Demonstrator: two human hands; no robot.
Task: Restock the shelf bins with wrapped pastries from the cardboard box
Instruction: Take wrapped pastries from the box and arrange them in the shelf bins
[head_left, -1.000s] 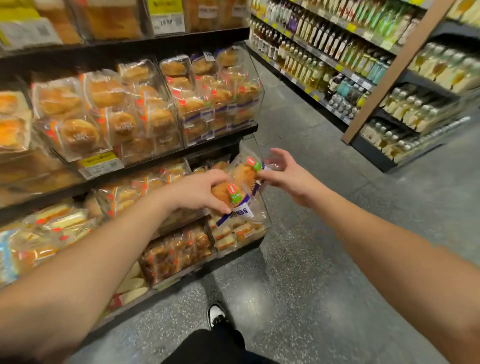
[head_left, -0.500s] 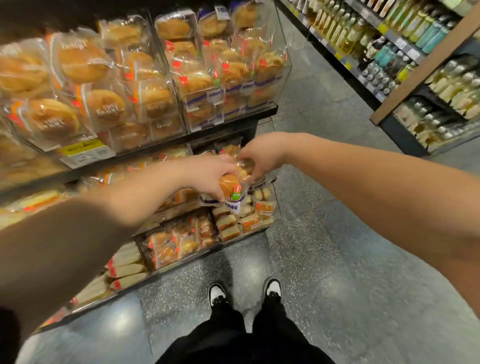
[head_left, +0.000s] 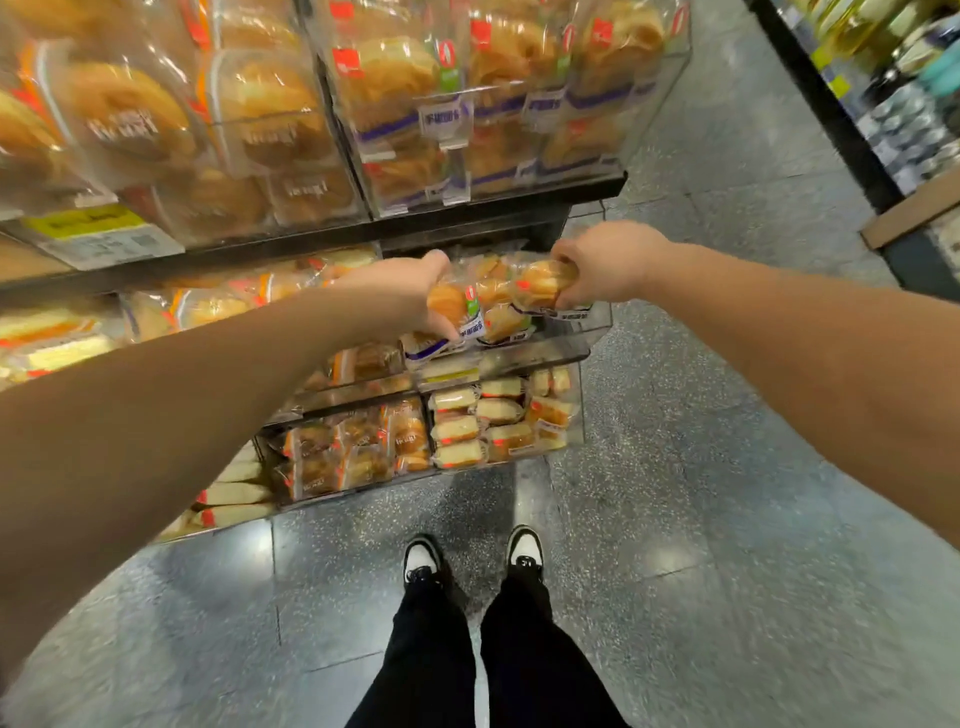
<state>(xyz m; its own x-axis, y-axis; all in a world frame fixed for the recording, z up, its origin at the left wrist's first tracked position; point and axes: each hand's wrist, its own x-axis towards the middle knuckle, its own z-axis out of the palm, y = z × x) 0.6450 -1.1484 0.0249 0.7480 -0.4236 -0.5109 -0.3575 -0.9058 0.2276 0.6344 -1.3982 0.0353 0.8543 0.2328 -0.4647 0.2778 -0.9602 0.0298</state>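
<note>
Both hands are at the clear acrylic bin (head_left: 582, 325) on the middle shelf, right-hand end of the bakery fixture. The left hand (head_left: 410, 299) has its fingers and thumb curled round a golden-brown bun in clear film with a green-and-red sticker (head_left: 452, 306), gripping it at its left flank. The right hand (head_left: 605, 267) pinches a second film-wrapped golden bun (head_left: 543, 283) from above, fingers closed over its right end. The two packets sit side by side, nearly touching, over the bin's open top, with more wrapped buns (head_left: 501, 319) of the same kind just beneath and between them.

Handling assessment: these packets look light and soft — the crumb will likely dent under a firm squeeze, and the film appears glossy enough to slip. In my judgement the safest hold is a loose wrap round the broad middle of the bun, or a pinch on the crimped film end, not pressure on the crown. Dropping from a height seems unlikely to harm them, but cramming them down into the stack could crush those below.

The cardboard box named in the task is not in sight. Motion blur softens the upper shelf bins (head_left: 519, 104), which look well stocked. The person's black-and-white shoes (head_left: 423, 558) stand on grey speckled floor (head_left: 701, 519) directly below the fixture.
</note>
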